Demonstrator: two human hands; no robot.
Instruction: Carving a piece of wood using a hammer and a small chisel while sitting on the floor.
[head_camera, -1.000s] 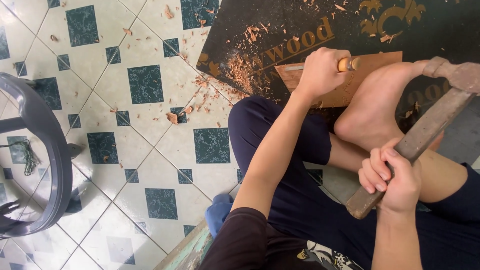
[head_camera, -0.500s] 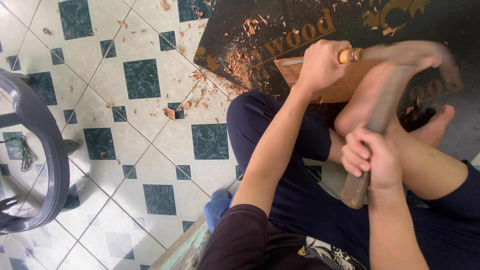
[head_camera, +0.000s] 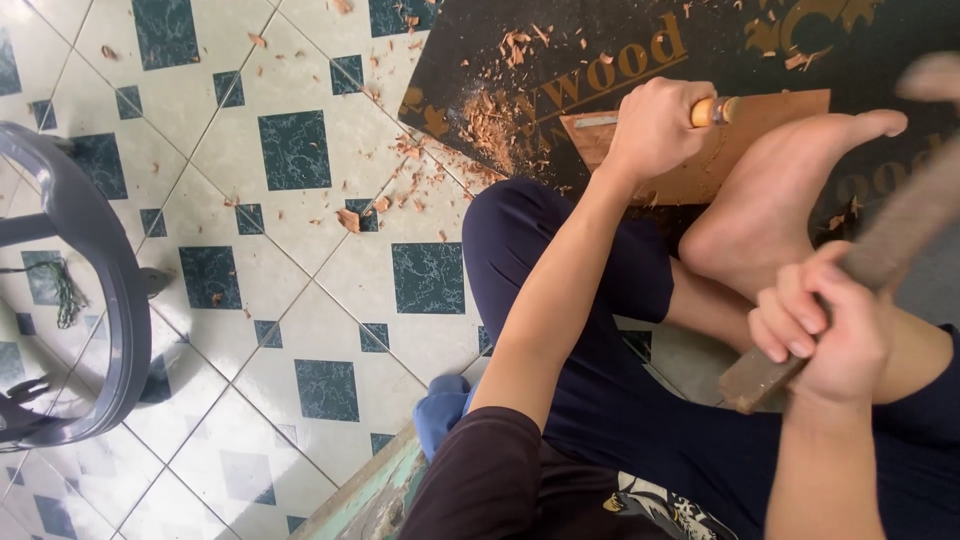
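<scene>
- Landmark: wood panel (head_camera: 700, 150), flat brown board lying on a dark mat (head_camera: 500, 60) on the tiled floor (head_camera: 200, 230).
- Far left of the panel: grey plastic chair (head_camera: 95, 300), only its curved rim and part of the frame in view, standing on the floor.
- Left of the panel: wood shavings (head_camera: 490, 120), reddish, heaped on the mat edge and scattered out over the tiles.
- At the panel's left end: left hand (head_camera: 655, 128) closed in a fist around a chisel (head_camera: 715, 110); orange handle end sticks out to the right of the fist, metal blade shows to the left, lying across the panel's top.
- On the panel's right part: bare foot (head_camera: 780, 200) resting over it, toes toward the panel's upper right corner.
- Below the panel: person's legs in dark blue trousers (head_camera: 620, 400), knee just beside the panel's lower left edge.
- Lower right of the panel: right hand (head_camera: 830, 330) gripping a wooden mallet (head_camera: 880, 250) near its lower end; mallet angles up to the right, well clear of the panel, upper part motion-blurred.
</scene>
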